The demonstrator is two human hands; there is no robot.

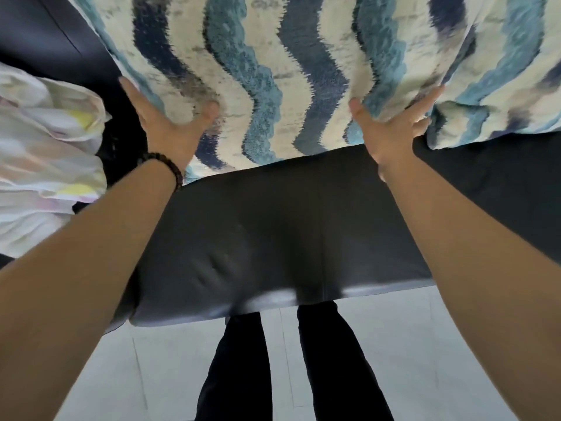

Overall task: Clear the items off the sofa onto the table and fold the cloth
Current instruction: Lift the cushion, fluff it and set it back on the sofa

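Two bare forearms reach forward over a dark sofa seat [273, 238], and both hands are on a wavy-striped cushion [258, 71] in blue, teal and cream that stands on the seat against the sofa back. The left hand [170, 126] clasps the cushion's left edge: the thumb is spread across the front face, the fingers run up along the side, and a dark beaded bracelet [164, 165] circles the wrist. The right hand [391, 132] grips the cushion's right edge in the same way, thumb on the front face and fingers wrapped behind the edge, so their tips are hidden. Just beside that edge, touching the cushion or nearly so, a second cushion [501, 86] of the same pattern fills the upper right and crowds the right hand's fingers. To the left, well clear of the held cushion, a crumpled white cloth [45, 153] with pale yellow and pink marks lies heaped on the sofa beside the left forearm. Below the seat's front edge, the person's dark trouser legs [303, 360] stand on pale floor tiles [409, 344].
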